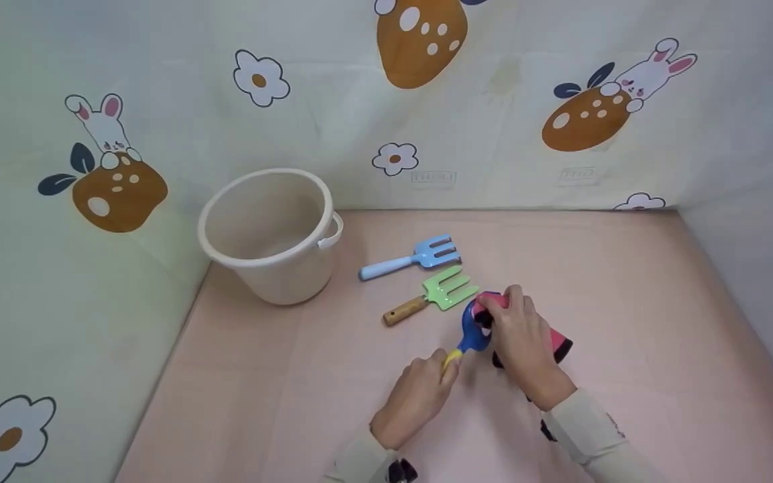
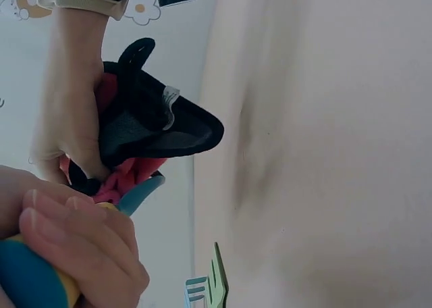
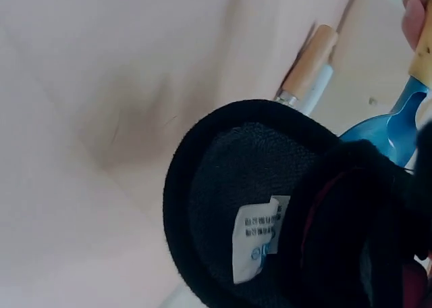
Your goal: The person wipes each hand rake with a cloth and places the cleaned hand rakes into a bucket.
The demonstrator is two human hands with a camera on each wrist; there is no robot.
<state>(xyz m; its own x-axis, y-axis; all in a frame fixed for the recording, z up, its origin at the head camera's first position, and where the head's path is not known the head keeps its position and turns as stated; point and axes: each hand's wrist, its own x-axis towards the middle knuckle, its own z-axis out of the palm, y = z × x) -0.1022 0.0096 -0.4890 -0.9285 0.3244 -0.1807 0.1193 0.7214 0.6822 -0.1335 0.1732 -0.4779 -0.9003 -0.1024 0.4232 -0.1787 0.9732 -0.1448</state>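
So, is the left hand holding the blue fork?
No, the left hand grips the trowel by its handle, while the blue fork lies on the table.

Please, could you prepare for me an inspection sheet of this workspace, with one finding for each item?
Surface: pale pink covering.
Job's things: blue scoop with yellow handle; pink-and-black cloth piece at its blue end, contact partly hidden.
Clutter: green fork, light-blue fork, beige bucket; none held.
Hands: left hand grips the scoop's handle; right hand holds the cloth piece.
Cables: nothing seen.
Surroundings: wall sheet printed with rabbits and flowers.
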